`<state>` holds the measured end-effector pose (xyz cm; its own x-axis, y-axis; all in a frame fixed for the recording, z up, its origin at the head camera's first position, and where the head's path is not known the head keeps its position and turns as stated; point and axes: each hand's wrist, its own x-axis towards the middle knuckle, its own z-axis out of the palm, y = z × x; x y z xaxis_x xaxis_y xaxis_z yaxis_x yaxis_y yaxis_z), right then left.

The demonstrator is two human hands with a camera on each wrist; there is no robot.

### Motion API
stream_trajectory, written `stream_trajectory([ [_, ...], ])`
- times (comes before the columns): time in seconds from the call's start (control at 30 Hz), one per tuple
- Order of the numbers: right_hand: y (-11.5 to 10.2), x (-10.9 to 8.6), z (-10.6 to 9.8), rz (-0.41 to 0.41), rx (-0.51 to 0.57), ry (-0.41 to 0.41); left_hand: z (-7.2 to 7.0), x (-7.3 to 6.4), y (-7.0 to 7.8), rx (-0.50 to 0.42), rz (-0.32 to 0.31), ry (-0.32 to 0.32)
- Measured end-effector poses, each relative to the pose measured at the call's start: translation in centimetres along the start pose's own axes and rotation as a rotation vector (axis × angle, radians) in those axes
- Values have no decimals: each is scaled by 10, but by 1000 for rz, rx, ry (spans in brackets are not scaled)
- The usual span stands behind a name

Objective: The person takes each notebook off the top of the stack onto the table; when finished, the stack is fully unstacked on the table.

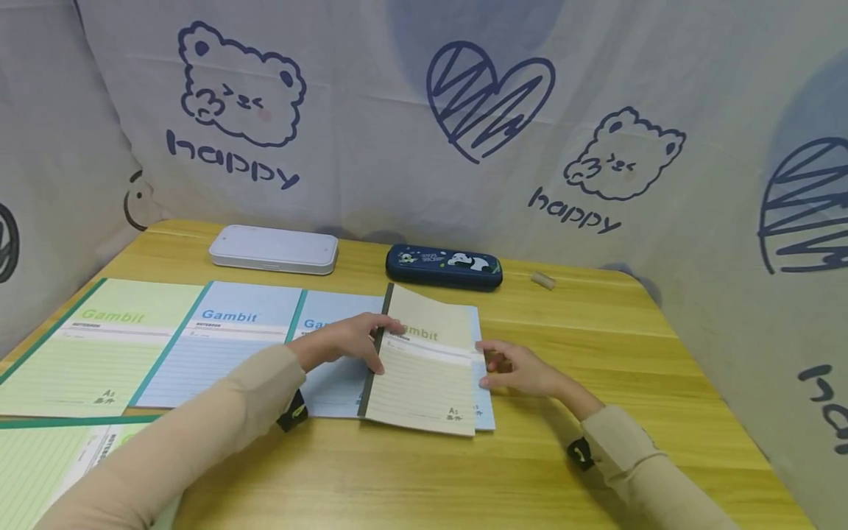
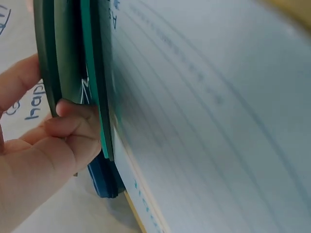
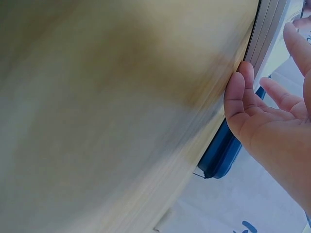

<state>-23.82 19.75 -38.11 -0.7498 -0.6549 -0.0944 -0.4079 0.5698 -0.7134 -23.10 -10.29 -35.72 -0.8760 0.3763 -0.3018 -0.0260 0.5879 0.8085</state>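
Observation:
A cream Gambit notebook (image 1: pixel 424 390) with a dark spine lies over a blue notebook (image 1: pixel 486 405), whose right strip shows past it. My left hand (image 1: pixel 354 338) holds the cream notebook at its spine, with the index finger over the cover. In the left wrist view, fingers (image 2: pixel 77 121) curl by that dark spine (image 2: pixel 47 53), which stands apart from a green spine (image 2: pixel 97 87). My right hand (image 1: pixel 520 368) touches the right edges of the two notebooks. Its fingertips (image 3: pixel 238 85) meet the page edges (image 3: pixel 265 36) in the right wrist view.
To the left lie a blue notebook (image 1: pixel 232 353) and a green one (image 1: pixel 99 353), with another green notebook (image 1: pixel 46 464) nearer. Behind stand a white case (image 1: pixel 274 249) and a navy panda pencil case (image 1: pixel 444 266). A small eraser-like block (image 1: pixel 543 280) lies right of them. A printed cloth hangs behind the table.

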Motion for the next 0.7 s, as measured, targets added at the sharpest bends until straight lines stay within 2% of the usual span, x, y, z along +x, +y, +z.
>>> stream_trajectory([
  [0.1, 0, 0, 0, -5, -5, 0, -5, -7, -3, -32, 27, -28],
  [0.3, 0, 0, 0, -17, -5, 1, -15, -23, -12, -187, 37, -100],
  [0.4, 0, 0, 0, -15, -5, 2, -21, -31, -16, -246, 51, -117],
  [0.7, 1, 0, 0, -10, -7, 1, -36, -54, -27, -348, 142, -188],
])
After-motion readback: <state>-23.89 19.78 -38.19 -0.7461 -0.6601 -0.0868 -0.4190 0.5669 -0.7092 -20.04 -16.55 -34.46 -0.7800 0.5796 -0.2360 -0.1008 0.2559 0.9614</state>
